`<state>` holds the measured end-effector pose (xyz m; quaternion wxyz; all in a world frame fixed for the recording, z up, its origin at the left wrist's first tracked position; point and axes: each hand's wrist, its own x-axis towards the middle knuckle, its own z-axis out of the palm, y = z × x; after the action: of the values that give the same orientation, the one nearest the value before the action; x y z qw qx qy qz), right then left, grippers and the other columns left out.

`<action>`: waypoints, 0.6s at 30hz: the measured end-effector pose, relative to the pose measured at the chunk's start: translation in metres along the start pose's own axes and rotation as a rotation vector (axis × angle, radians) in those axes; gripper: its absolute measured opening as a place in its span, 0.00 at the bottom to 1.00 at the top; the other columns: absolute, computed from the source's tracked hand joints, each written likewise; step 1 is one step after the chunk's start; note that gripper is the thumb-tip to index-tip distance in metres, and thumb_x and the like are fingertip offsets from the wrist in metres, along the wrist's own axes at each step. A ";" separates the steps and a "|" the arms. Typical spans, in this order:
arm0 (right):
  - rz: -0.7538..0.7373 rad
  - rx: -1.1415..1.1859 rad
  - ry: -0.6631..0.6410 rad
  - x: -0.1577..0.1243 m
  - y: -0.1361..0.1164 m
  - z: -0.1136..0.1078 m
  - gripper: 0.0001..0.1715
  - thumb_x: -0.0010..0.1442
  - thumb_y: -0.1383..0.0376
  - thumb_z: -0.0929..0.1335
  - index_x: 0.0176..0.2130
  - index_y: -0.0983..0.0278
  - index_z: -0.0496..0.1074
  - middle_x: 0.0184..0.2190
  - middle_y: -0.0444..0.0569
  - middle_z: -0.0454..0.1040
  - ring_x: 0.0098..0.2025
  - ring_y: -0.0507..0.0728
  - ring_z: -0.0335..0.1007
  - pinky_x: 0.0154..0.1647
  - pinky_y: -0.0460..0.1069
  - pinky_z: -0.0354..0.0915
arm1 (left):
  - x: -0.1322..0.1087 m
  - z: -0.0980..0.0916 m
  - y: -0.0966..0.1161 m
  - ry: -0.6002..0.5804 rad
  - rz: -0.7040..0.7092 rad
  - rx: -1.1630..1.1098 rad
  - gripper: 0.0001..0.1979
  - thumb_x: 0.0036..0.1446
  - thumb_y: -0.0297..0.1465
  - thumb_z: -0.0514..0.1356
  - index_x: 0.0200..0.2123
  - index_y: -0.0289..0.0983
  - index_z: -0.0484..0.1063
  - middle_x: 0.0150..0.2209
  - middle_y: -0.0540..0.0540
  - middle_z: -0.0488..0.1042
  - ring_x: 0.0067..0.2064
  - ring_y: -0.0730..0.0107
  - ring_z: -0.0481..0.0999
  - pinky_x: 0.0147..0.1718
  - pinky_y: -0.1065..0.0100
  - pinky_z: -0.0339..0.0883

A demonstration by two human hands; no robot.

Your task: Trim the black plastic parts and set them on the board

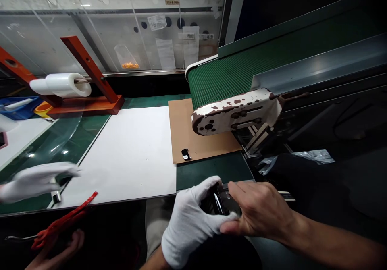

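Note:
My left hand (pixel 189 223), in a white glove, is closed around a glossy black part (pixel 217 201) just in front of the table edge. Bare, my right hand (pixel 263 209) grips the same part from the other side, its thumb near the gloved fingertips. Much of the part is hidden by the fingers, so its exact kind cannot be made out. Beyond my hands, a small black piece (pixel 186 154) with a bright face lies on the brown cardboard sheet (pixel 205 145).
A green conveyor belt (pixel 229 74) overhangs the cardboard. White sheeting (pixel 130 153) covers the table's middle. At left, a co-worker's gloved hand (pixel 39 179) is blurred above the table; a bare hand (pixel 69 246) is near a red-handled tool (pixel 63 223). A film roll (pixel 66 85) hangs on a stand.

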<state>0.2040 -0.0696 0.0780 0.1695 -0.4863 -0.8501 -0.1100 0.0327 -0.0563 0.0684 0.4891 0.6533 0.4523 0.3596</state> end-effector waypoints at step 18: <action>0.168 0.465 0.162 -0.003 -0.008 0.003 0.33 0.59 0.37 0.58 0.26 0.62 0.64 0.15 0.38 0.61 0.15 0.49 0.58 0.18 0.46 0.53 | 0.003 -0.003 -0.003 0.054 0.049 -0.102 0.33 0.40 0.29 0.73 0.53 0.39 0.72 0.49 0.44 0.77 0.47 0.59 0.79 0.50 0.64 0.74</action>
<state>0.1984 -0.0748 0.0743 0.3528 -0.4929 -0.7928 0.0643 0.0304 -0.0522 0.0667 0.5004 0.6286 0.4302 0.4116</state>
